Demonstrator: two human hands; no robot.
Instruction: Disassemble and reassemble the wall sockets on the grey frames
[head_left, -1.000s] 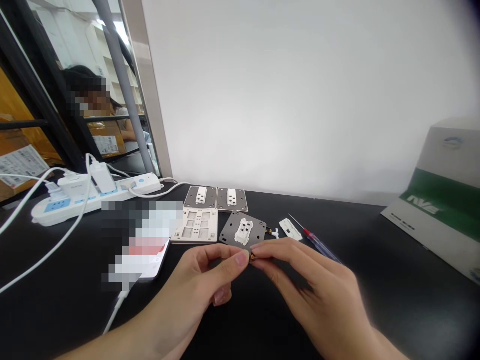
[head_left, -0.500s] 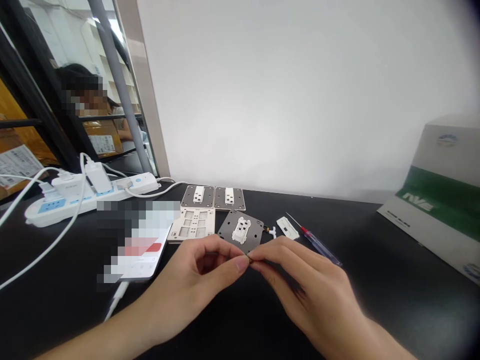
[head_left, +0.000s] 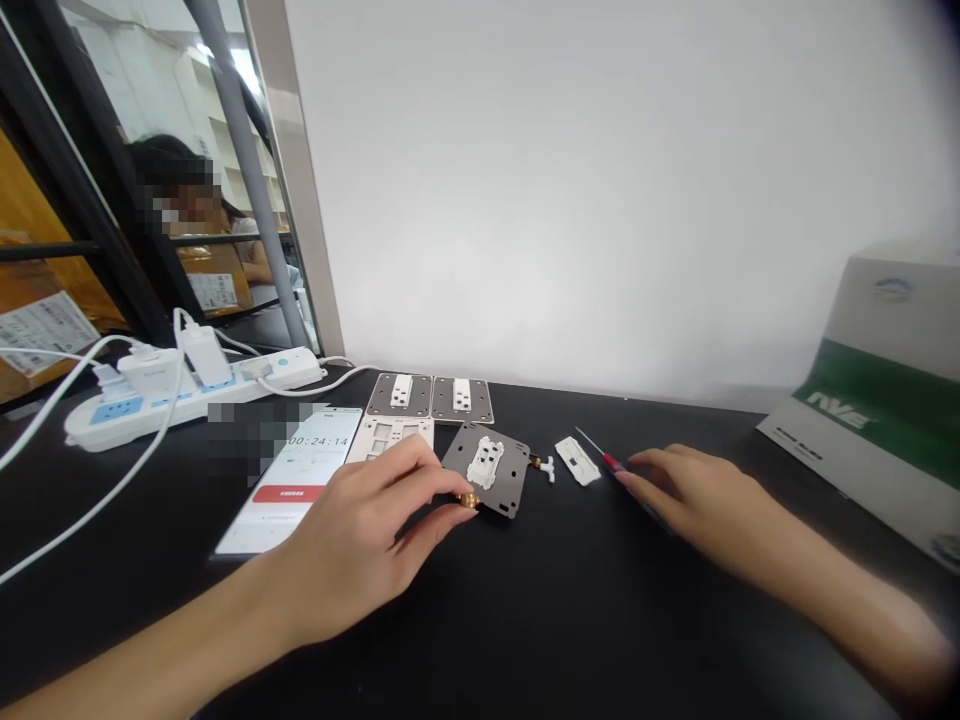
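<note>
My left hand [head_left: 375,510] pinches a small brass-coloured metal piece [head_left: 469,499] between thumb and fingertips. It holds the piece at the near left edge of a dark square plate [head_left: 506,480] with a white insert [head_left: 486,462]. At the right, my right hand [head_left: 694,490] has its thumb and fingers closed around the handle of a screwdriver [head_left: 613,464], whose thin shaft points to the far left. Part of the handle is hidden under the hand. Between the plate and the screwdriver lie a small white T-shaped piece [head_left: 547,468] and a white slotted cover [head_left: 577,461].
Two plates with white inserts [head_left: 401,391] [head_left: 461,395] lie at the back, before a pale frame [head_left: 373,440] partly behind my left hand. A phone [head_left: 296,470] showing a timer and a power strip [head_left: 195,405] with cables are left. A printed bag [head_left: 847,400] stands right.
My hands have parted. The left has moved slightly left, keeping the brass piece, which shows more clearly now. The right has moved right, from the brass piece to the screwdriver.
</note>
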